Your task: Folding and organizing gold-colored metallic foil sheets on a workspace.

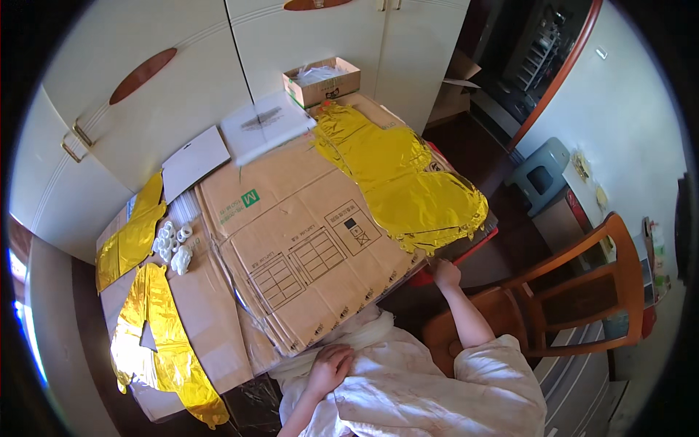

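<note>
White cupboards are backing the worktop [218, 320] of flattened cardboard [291, 240], where I am reaching my right hand [445, 274], fingers pinching the large gold foil balloon [400, 178] at its near edge, left hand [329, 368] resting loosely curled on cloth; lifting gently is avoiding creases.

Open brown carton [322, 81] at far edge; flattened cardboard [306, 240] mid-table.

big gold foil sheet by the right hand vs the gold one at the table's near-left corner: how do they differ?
The big gold foil sheet is broader and lies on the table's right side, its edge at the right hand. The near-left gold foil piece is narrower, elongated, overhanging the table corner, untouched; the left hand rests on white cloth. Both are crinkled, shiny, flat on cardboard.
</note>
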A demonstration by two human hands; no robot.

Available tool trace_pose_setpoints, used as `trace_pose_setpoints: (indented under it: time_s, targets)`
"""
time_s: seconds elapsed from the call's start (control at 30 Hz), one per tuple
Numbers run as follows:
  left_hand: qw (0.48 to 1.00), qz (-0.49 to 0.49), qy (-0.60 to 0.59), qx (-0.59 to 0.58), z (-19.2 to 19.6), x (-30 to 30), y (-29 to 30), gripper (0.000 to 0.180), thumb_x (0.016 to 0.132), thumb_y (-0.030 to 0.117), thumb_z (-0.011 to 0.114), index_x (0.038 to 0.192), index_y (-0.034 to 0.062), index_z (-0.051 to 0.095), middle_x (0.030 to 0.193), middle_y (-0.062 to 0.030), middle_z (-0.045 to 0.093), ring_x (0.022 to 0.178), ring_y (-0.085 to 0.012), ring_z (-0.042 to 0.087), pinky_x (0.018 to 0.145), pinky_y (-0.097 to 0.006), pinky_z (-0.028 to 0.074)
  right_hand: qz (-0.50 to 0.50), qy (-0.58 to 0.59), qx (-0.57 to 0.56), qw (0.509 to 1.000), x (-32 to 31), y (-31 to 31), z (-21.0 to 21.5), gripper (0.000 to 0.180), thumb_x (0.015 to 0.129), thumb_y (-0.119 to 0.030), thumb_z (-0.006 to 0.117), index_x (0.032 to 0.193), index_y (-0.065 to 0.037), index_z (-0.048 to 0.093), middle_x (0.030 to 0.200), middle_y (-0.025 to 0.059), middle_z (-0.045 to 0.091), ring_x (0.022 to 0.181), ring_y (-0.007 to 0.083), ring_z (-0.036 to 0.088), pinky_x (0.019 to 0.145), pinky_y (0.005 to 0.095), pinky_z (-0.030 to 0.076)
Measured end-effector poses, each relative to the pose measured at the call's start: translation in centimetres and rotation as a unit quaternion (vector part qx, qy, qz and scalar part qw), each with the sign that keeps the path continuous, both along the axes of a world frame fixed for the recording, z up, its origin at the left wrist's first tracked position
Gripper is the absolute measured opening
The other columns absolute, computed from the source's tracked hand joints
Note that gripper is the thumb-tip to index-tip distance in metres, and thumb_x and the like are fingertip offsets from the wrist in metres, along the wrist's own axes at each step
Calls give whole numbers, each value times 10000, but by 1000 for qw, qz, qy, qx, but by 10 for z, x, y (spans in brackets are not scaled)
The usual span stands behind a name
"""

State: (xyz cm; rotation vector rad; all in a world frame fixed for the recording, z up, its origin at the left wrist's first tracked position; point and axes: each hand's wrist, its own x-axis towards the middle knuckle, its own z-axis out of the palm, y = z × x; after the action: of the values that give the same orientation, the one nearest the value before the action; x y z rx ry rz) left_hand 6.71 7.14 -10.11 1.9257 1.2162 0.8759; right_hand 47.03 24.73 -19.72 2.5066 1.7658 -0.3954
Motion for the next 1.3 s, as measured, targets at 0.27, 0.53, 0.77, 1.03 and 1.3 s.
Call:
trace_pose_setpoints:
  time_s: [0.27,0.53,0.77,1.03,1.3]
  targets:
    - [1000,-11,3,0,0,-1,2,196,826,86,684,1007,10,685,1036,-149,691,985,-336,643,883,-422,506,19,-23,50,998,-10,5,21,225,862,-220,594,1042,-115,678,1005,125,696,851,338,703,726,460,561]
    - [1000,-9,11,-7,-3,2,2,199,826,80,676,1007,1,701,1019,-160,696,975,-333,646,881,-418,506,85,-63,22,994,-10,16,21,254,869,-195,563,1087,-111,662,1006,125,697,829,314,708,702,428,566]
    - [1000,7,5,-11,-7,0,-1,195,827,66,671,1008,-1,700,1025,-161,695,972,-334,646,884,-412,505,37,-47,119,991,-24,8,15,285,842,-228,611,1117,-151,604,1093,124,638,874,318,679,727,441,563]
    - [1000,-8,17,-8,-6,2,2,199,825,61,672,1014,2,699,1018,-158,697,962,-332,650,874,-414,511,105,-98,29,989,-51,-4,-4,282,879,-241,584,1103,-71,611,1091,95,653,1020,233,647,738,385,568]
    - [1000,2,20,4,-6,1,-1,205,813,51,671,1009,-4,699,1017,-161,698,950,-337,653,866,-416,514,158,-87,-8,984,-25,2,-22,201,928,-168,480,996,-83,650,936,97,714,944,255,673,734,409,559]
